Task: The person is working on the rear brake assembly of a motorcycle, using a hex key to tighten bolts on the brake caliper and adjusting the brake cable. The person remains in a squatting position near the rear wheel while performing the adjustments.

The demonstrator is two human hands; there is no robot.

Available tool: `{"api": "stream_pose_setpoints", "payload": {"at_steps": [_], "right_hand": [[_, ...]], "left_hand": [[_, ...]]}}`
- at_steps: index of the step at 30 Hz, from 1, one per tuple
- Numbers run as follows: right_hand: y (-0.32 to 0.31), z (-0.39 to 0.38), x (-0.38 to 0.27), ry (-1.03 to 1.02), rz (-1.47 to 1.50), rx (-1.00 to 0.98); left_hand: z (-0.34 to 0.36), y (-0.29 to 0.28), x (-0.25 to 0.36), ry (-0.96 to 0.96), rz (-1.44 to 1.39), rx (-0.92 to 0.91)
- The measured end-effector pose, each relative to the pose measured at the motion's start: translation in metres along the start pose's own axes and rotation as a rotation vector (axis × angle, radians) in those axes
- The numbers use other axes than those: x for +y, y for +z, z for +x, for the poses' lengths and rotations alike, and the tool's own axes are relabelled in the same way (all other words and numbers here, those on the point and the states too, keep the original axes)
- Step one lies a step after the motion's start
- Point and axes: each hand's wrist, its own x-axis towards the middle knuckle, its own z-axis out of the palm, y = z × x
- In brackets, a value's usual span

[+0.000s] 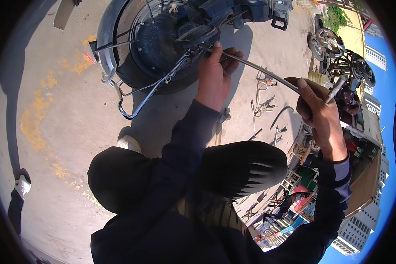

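Observation:
My left hand (213, 77) is closed on the upper end of a long, thin metal bar (264, 70), beside the hub of a motorcycle wheel (153, 42). A coiled spring (177, 63) and a chrome U-shaped stand (133, 112) are fitted near that hub. My right hand (317, 116) grips the bar's other end; a short knurled metal piece (335, 90) also rises from that fist, and I cannot tell whether it joins the bar.
Several hand tools (262, 103) lie on the concrete (61, 127) under my arms. A person's shoe (23, 187) is at the far left. More motorcycles (341, 57), clutter and a stall (363, 185) line the right side.

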Motion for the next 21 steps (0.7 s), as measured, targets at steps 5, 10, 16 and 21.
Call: {"api": "stream_pose_setpoints", "payload": {"at_steps": [5, 10, 16, 21], "right_hand": [[-0.017, -0.023, 0.0, -0.987, -0.776, 0.546], [-0.04, -0.003, 0.028, -1.693, -2.31, 0.655], [-0.034, 0.022, -0.023, -1.885, -2.326, 0.386], [-0.019, 0.014, -0.025, -1.468, -1.723, 0.144]], "left_hand": [[0.006, 0.0, 0.014, 0.021, -0.054, -0.001], [0.007, 0.004, 0.003, -0.009, 0.006, 0.054], [0.007, -0.001, 0.011, 0.002, -0.019, 0.014], [0.009, -0.004, 0.004, 0.033, -0.018, -0.054]]}}
